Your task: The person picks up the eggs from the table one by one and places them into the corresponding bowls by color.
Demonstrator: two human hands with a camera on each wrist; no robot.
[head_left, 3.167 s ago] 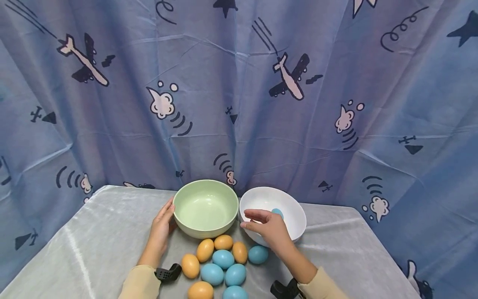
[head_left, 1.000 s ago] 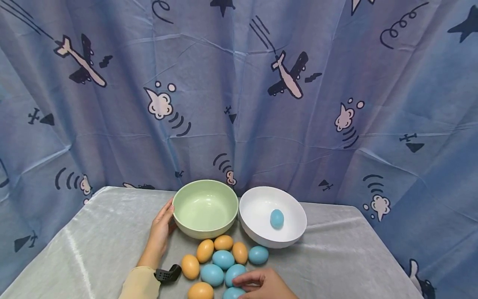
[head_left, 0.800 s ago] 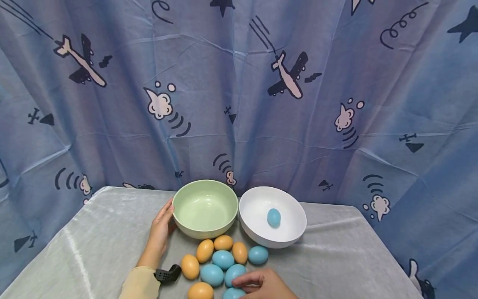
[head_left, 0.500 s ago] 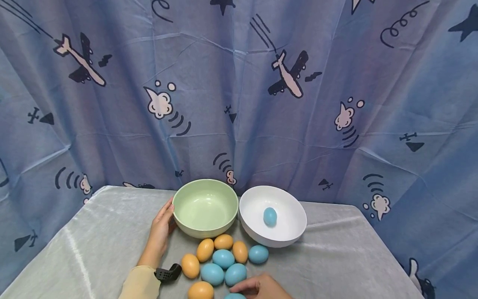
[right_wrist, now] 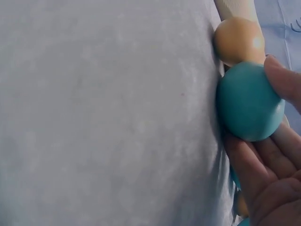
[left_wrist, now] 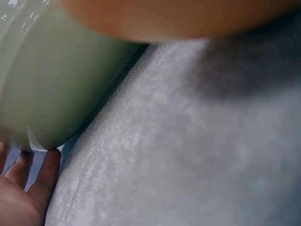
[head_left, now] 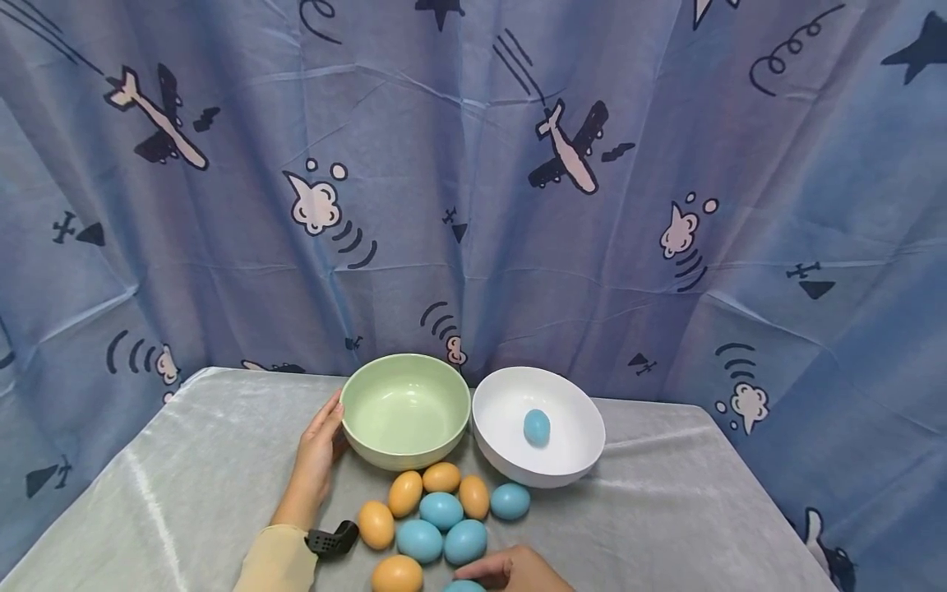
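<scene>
My left hand (head_left: 318, 452) rests against the left side of a light green bowl (head_left: 405, 411), its fingers extended along the wall. In the left wrist view, fingertips touch the green bowl's underside. At the near edge of the head view, my right hand (head_left: 524, 569) holds a blue egg (right_wrist: 249, 101) between thumb and fingers, clearly seen in the right wrist view. Right of the green bowl stands a white bowl (head_left: 496, 444) with one blue egg (head_left: 536, 427) inside. Several loose blue eggs (head_left: 420, 541) and orange eggs (head_left: 376, 524) lie in front of the bowls.
A grey-white velvety cloth (head_left: 200, 493) covers the table. Behind it hangs a blue curtain (head_left: 414, 164) printed with planes and stars. A black wrist camera (head_left: 333, 540) sits at the left sleeve, close to the orange eggs.
My right hand has gone from over the white bowl to the blue egg nearest me, and that egg has shifted slightly nearer. The egg in the white bowl has rolled left. My left hand stays put.
</scene>
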